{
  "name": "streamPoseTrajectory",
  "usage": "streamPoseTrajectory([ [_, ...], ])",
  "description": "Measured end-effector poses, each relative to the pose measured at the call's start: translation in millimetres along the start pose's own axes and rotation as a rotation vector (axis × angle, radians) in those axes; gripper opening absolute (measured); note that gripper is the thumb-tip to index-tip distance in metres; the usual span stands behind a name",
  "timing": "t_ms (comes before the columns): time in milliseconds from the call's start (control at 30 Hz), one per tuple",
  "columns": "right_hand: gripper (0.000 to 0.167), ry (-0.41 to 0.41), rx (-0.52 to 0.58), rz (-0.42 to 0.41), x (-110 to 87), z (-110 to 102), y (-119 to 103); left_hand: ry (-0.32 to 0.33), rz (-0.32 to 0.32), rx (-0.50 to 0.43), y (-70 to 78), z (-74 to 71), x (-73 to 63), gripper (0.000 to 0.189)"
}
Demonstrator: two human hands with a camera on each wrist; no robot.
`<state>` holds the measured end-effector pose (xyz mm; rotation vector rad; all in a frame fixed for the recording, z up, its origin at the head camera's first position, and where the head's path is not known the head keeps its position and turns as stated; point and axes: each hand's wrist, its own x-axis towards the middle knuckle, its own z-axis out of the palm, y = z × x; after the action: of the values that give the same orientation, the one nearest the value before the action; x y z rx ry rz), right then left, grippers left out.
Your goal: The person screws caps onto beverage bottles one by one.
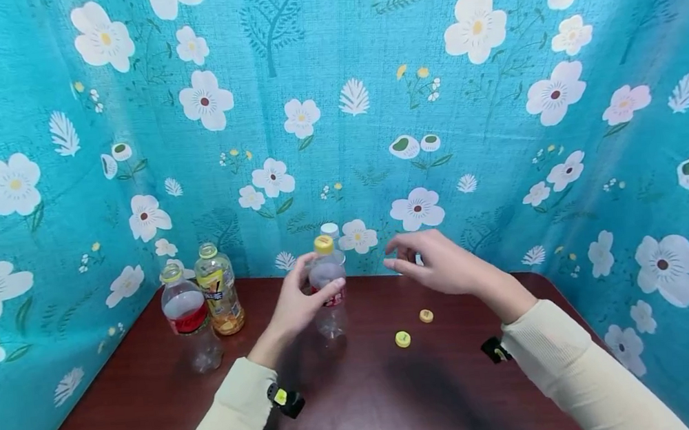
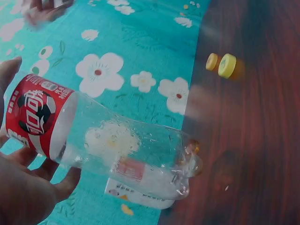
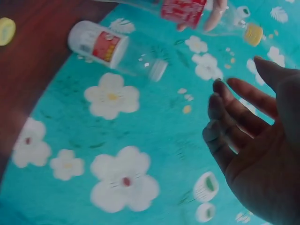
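My left hand (image 1: 295, 301) grips a clear plastic Coke bottle (image 1: 331, 321) around its red label, thumb on the near side. A yellow cap (image 1: 324, 244) sits on the bottle's neck. In the left wrist view, the bottle's lower part (image 2: 126, 138) looks see-through, with droplets on the wall. To the right, my right hand (image 1: 442, 261) hovers above the table with loosely bent fingers and nothing in them. The right wrist view has its fingers (image 3: 243, 112) apart from the capped neck. Two loose yellow caps, one nearer (image 1: 403, 339) and one farther (image 1: 425, 316), lie below this hand.
Right behind the held bottle stands another clear bottle (image 3: 136, 61) with a white top and a red-and-white label. At the table's left are two uncapped bottles, one red-labelled (image 1: 189, 320) and one yellow-labelled (image 1: 219, 289). A blue flowered curtain (image 1: 337, 139) borders the dark red table (image 1: 363, 407).
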<state>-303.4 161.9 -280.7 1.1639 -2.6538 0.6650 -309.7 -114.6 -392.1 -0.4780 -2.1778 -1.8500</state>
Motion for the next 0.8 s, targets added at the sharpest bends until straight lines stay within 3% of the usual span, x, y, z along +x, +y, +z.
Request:
streamPoseTrajectory([
  [300, 0.005, -0.098, -0.092, 0.088, -34.8, 44.4, 53.7, 0.163, 0.003, 0.091, 3.6, -25.5, 22.1, 0.069],
  [500, 0.015, -0.171, -0.167, 0.196, -48.5, 68.3, 84.5, 0.229, -0.030, 0.110, -10.0, -25.4, 45.1, 0.069],
  [667, 0.014, -0.194, -0.156, 0.227, -54.2, 81.7, 98.8, 0.302, -0.062, 0.133, -21.6, -24.4, 58.8, 0.068],
  [800, 0.015, -0.193, -0.144, 0.270, -55.7, 88.1, 105.3, 0.315, -0.093, 0.156, -28.4, -25.9, 67.0, 0.068],
])
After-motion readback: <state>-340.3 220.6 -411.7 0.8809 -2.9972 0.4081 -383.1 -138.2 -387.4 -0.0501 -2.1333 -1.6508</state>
